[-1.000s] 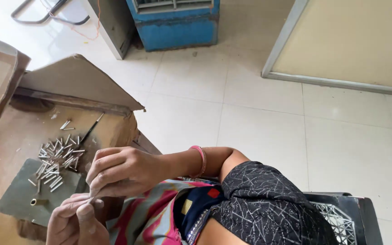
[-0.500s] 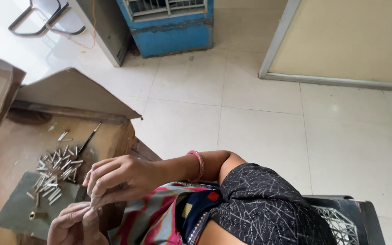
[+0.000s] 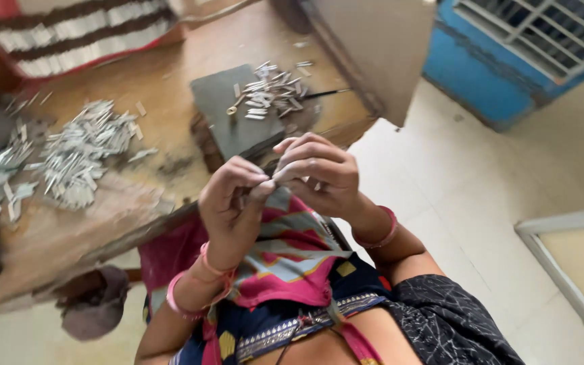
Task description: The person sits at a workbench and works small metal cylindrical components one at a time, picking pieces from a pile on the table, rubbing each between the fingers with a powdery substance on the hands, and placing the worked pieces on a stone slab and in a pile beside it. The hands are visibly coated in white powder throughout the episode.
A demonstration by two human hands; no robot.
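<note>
My left hand (image 3: 238, 199) and my right hand (image 3: 319, 172) meet in front of my chest, fingertips pinched together on something tiny that I cannot make out. Both wrists carry pink bangles. Just beyond the hands lies a dark grey slab (image 3: 228, 118) on a low wooden table (image 3: 170, 54). A small heap of short silver metal pieces (image 3: 272, 88) rests on the slab's far end, with a thin dark tool (image 3: 322, 93) beside it.
A larger pile of silver metal pieces (image 3: 79, 152) spreads over the table's left part. A brown cardboard flap (image 3: 380, 47) stands at the table's right end. A blue metal unit (image 3: 508, 61) sits on the pale tiled floor (image 3: 468, 216).
The view has swung round, so the table now lies ahead and to the left. My hands have risen from my lap and come together at the fingertips.
</note>
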